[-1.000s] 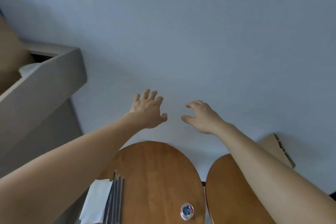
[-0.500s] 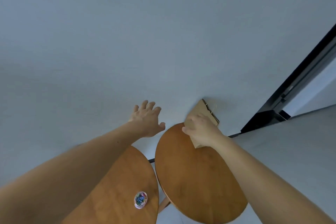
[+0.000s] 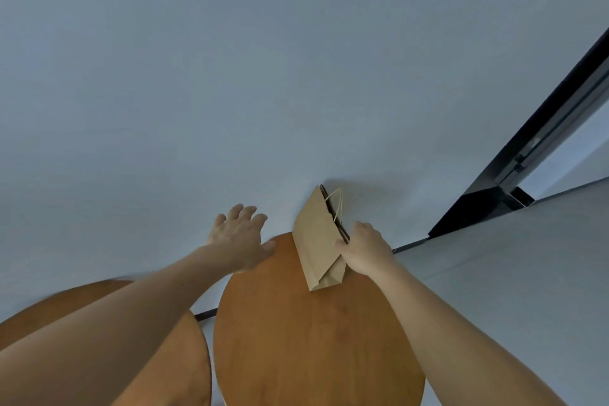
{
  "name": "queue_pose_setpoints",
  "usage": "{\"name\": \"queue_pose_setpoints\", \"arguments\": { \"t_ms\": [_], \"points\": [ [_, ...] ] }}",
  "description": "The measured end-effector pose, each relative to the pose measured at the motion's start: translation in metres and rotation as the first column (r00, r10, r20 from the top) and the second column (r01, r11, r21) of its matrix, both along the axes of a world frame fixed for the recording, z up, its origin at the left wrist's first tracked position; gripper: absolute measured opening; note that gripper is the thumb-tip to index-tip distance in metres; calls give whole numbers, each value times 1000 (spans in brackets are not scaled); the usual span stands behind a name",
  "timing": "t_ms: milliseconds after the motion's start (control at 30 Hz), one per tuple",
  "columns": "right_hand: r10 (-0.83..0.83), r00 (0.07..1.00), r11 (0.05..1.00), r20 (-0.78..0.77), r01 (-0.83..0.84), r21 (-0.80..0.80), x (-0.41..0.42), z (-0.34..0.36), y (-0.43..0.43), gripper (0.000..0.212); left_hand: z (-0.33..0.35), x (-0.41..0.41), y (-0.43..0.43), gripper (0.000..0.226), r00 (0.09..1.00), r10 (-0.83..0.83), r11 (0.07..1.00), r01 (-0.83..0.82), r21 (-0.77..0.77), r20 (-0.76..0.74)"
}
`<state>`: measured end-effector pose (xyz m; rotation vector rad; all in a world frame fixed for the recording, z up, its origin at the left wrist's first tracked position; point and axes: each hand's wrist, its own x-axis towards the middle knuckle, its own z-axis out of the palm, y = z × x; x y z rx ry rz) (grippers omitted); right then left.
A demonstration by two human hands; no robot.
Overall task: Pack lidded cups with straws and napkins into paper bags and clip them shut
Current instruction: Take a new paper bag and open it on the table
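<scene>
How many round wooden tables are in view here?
2. The right table bears the paper bag gripped by the right hand; the left table sits lower left, partly hidden behind the left arm.

A round wooden desk (image 3: 316, 356) with a reddish-brown top serves as the reference. A second round desk (image 3: 188, 369) stands just beside it on the left. Behind it rises a plain pale blue-grey wall (image 3: 296, 59). To its right lie a grey floor (image 3: 527, 257) and a dark door frame (image 3: 543, 128). Lighting is soft and even.
</scene>
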<state>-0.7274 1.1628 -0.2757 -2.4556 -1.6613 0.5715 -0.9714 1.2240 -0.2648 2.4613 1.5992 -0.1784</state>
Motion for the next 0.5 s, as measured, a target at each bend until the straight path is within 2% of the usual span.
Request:
{"name": "queue_pose_setpoints", "arguments": {
  "t_ms": [267, 400, 500],
  "points": [
    [-45, 999, 998, -23, 44, -45, 39, -59, 58, 35, -38, 32, 22, 66, 996, 84, 994, -85, -64, -22],
    [-8, 1000, 997, -20, 6, -79, 39, -83, 71, 31, -51, 27, 25, 66, 992, 121, 988, -125, -95, -41],
    [39, 999, 998, -3, -39, -42, 40, -97, 77, 28, -57, 21, 25, 66, 989, 139, 984, -143, -103, -50]
  ]
}}
